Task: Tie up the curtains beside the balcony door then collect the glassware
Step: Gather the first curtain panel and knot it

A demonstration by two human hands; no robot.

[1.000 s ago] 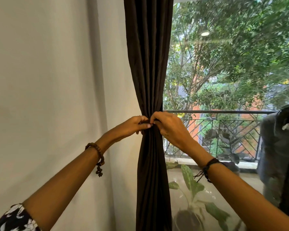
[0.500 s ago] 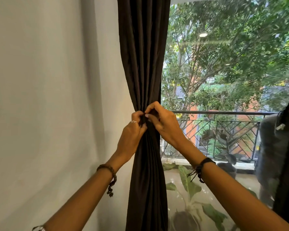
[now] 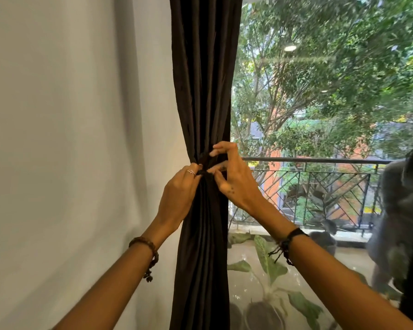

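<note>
While the dark curtain hangs gathered into a narrow bundle between the white wall and the balcony door glass, both hands meet at its pinched waist, so the step in hand is the tying, the first half of the task. The left hand has its fingers curled in against the left side of the bundle, pinching what looks like a dark tie-back at the waist. The right hand works from the glass side, thumb and forefinger bent into a loop above the gather and nipping a short dark end of the same band, the other fingers curled beneath. Band and cloth are nearly one colour, so it cannot be told whether a knot is already formed or only a first crossing.

Judging by this, the tie is under way but not secured. The next move calls for drawing the loose end through and pulling it snug with both hands opposed, while the gather is kept from slipping down or spreading. A slack pull would likely let the folds fan out again.

No glassware shows anywhere in view; collecting it is not yet begun and would mean turning away from the door. Beyond the glass stand a balcony railing and a leafy potted plant.
</note>
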